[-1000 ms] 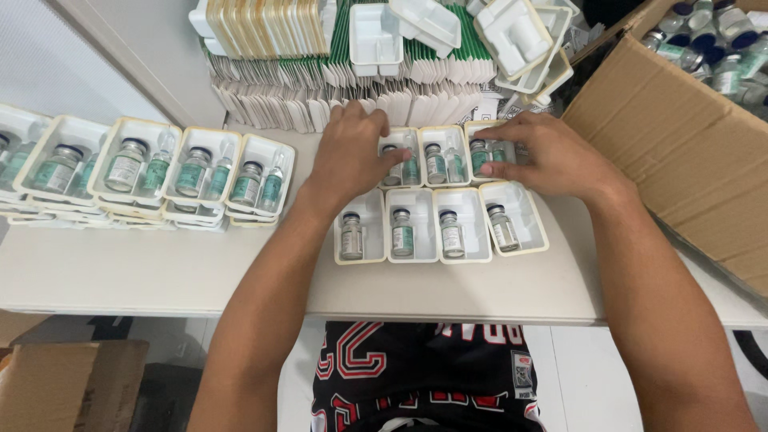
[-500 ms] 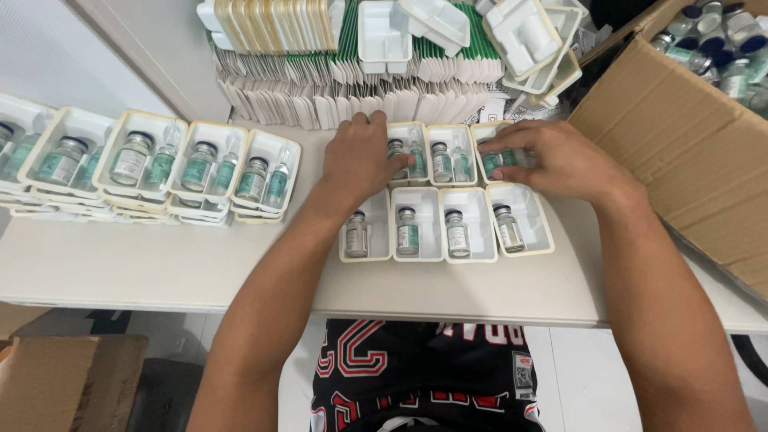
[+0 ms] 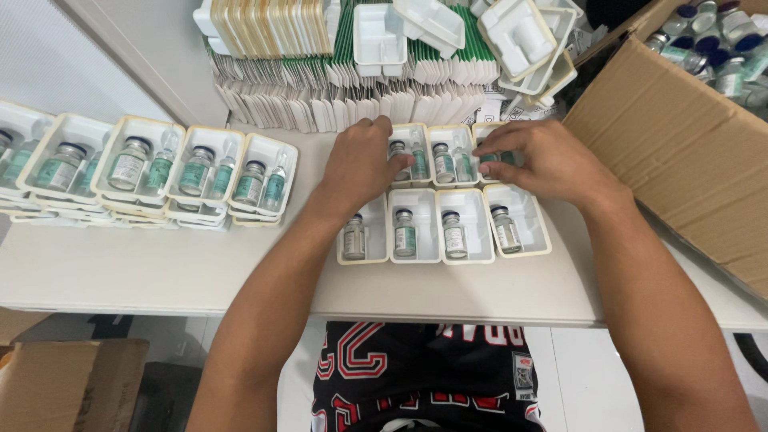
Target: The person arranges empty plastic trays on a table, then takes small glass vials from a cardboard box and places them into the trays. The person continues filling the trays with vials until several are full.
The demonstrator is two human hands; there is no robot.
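While both hands work over the two rows of white trays at the middle of the tabletop (image 3: 160, 272), the relation that matters is between each grip and the far row. The left hand (image 3: 364, 164) lies palm down over the left end of that row; its fingers reach toward 12 o'clock and touch the rim of the first far tray (image 3: 406, 156). Its grip is flat and spread, holding nothing that I can see. The right hand (image 3: 544, 160) covers the right end of the row, fingertips pointing to 9 o'clock and pinched narrow at the third far tray (image 3: 490, 144). Whether they hold a vial or only press the tray edge I cannot tell; the knuckles hide it.

Middle far tray (image 3: 450, 156) sits uncovered between the two hands, vial and ampoule upright in their wells, long axes running 12 to 6. It is about as near one hand as the other.

Near row: four trays (image 3: 444, 228) touching side by side, at 6 o'clock from both hands, one vial (image 3: 405, 238) each, second well unfilled.

Surroundings: filled trays (image 3: 200, 172) stacked at 9 o'clock, well apart from the left hand. Folded cartons (image 3: 336, 104) and spare trays (image 3: 380, 36) at 12 o'clock. Cardboard box (image 3: 680, 152) of loose vials (image 3: 720, 48) at 2 o'clock, nearer the right hand.
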